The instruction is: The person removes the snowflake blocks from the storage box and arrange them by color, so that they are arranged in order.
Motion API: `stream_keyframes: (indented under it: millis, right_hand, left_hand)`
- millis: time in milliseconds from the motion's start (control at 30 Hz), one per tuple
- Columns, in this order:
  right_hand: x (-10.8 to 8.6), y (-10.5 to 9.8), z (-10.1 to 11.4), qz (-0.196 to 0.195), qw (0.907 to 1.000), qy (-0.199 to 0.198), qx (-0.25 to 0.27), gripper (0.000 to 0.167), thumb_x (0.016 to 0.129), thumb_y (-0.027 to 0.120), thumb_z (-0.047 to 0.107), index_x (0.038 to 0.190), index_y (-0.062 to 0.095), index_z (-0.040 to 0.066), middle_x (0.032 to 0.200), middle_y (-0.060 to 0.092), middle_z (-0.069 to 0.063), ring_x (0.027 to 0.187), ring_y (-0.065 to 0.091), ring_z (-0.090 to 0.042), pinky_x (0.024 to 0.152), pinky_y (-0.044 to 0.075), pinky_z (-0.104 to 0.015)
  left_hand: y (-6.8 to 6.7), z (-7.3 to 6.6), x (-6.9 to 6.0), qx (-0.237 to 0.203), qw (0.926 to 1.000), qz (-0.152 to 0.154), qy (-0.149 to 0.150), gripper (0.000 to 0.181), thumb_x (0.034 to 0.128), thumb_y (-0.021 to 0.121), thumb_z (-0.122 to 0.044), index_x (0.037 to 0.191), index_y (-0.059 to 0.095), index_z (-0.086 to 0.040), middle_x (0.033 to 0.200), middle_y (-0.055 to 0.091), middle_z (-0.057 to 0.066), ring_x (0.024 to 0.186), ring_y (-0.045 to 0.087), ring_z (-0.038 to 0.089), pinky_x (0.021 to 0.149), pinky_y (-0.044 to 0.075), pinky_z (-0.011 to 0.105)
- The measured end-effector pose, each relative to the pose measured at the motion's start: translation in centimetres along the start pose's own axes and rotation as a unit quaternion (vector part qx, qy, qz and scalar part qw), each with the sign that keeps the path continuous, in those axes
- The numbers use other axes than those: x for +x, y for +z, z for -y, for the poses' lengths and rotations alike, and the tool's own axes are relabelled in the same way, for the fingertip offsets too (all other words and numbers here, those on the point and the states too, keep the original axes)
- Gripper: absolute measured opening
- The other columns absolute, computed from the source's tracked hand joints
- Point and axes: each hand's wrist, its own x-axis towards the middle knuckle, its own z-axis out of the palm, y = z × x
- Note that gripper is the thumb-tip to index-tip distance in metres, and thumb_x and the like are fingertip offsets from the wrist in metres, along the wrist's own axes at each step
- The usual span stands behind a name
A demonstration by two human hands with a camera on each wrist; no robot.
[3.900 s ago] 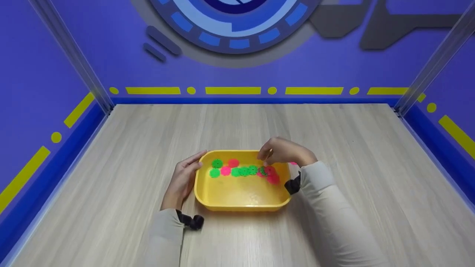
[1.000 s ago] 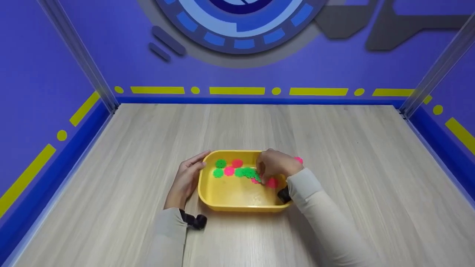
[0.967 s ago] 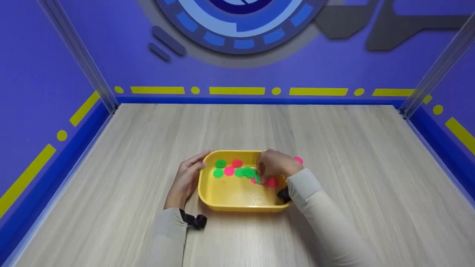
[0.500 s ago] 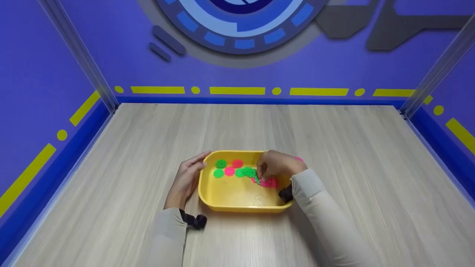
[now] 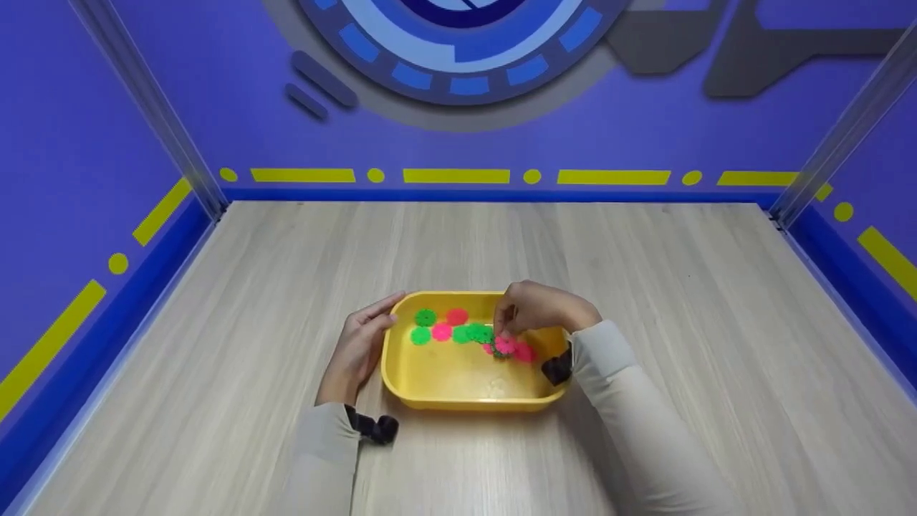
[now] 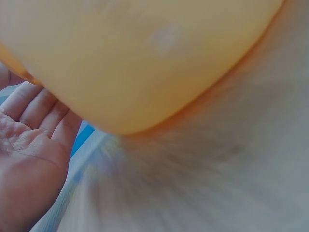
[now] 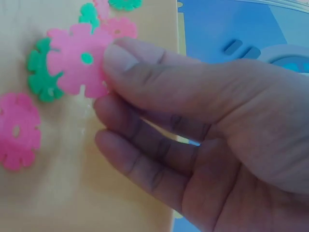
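A yellow tray (image 5: 444, 403) holds several green and pink notched discs. My right hand (image 5: 541, 308) is over its right part, pinching a pink disc (image 5: 506, 345) between thumb and fingers. In the right wrist view that pinched pink disc (image 7: 77, 60) is upright with a small centre hole, and a green disc (image 7: 44, 70) shows partly behind it; whether they touch I cannot tell. My left hand (image 5: 357, 347) grips the tray's left rim, thumb over the edge. The left wrist view shows the left palm (image 6: 36, 145) beside the tray's outer wall (image 6: 145, 87).
Loose green discs (image 5: 420, 335) and pink discs (image 5: 457, 316) lie in the tray's left and back parts. Another pink disc (image 5: 525, 352) lies near the right end. The tray stands on a wooden table (image 5: 458, 244) with blue-purple panels behind and at both sides.
The right hand has risen slightly and moved back, and a pink disc now shows facing up at its fingertips. The left hand still grips the rim.
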Motion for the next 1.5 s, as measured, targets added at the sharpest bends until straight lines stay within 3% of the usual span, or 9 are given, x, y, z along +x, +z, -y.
stream_keyframes:
  millis: [400, 800, 967, 1500]
  right_hand:
    - [-1.0, -1.1, -0.3, -0.044, 0.9988, -0.017, 0.016, 0.013, 0.085, 0.067, 0.002, 0.089, 0.076, 0.011, 0.085, 0.071, -0.001, 0.075, 0.06, -0.014, 0.075, 0.058, -0.028]
    - [-2.6, -2.4, -1.2, -0.09, 0.9941, -0.051, 0.032, 0.014, 0.086, 0.068, 0.005, 0.097, 0.076, 0.007, 0.093, 0.074, -0.005, 0.082, 0.065, -0.017, 0.08, 0.058, -0.033]
    - [-3.3, -3.0, -1.9, -0.113, 0.9911, -0.062, 0.035, 0.014, 0.085, 0.068, 0.004, 0.096, 0.076, 0.006, 0.091, 0.074, -0.007, 0.077, 0.066, -0.015, 0.076, 0.058, -0.031]
    - [-5.0, -3.4, -5.2, -0.158, 0.9846, -0.034, 0.067, 0.015, 0.088, 0.065, 0.004, 0.097, 0.076, 0.007, 0.094, 0.073, -0.008, 0.082, 0.067, -0.017, 0.078, 0.059, -0.033]
  left_hand:
    - [-0.1, 0.0, 0.1, -0.007, 1.0, 0.0, -0.001, 0.048, 0.0873, 0.05, 0.005, 0.136, 0.049, 0.007, 0.145, 0.046, 0.019, 0.133, 0.045, 0.023, 0.104, 0.045, 0.029]
    - [-0.1, 0.1, 0.2, -0.003, 1.0, -0.005, -0.001, 0.048, 0.0867, 0.05, 0.004, 0.135, 0.05, 0.007, 0.145, 0.046, 0.019, 0.134, 0.044, 0.023, 0.104, 0.044, 0.029]
    - [-0.1, 0.0, 0.2, 0.002, 1.0, -0.007, -0.005, 0.048, 0.0869, 0.049, 0.005, 0.135, 0.05, 0.007, 0.145, 0.046, 0.019, 0.133, 0.045, 0.023, 0.102, 0.046, 0.028]
    - [-0.1, 0.0, 0.0, -0.002, 0.9999, 0.011, 0.0, 0.046, 0.0898, 0.049, 0.003, 0.136, 0.05, 0.005, 0.141, 0.05, 0.017, 0.125, 0.053, 0.019, 0.101, 0.048, 0.027]
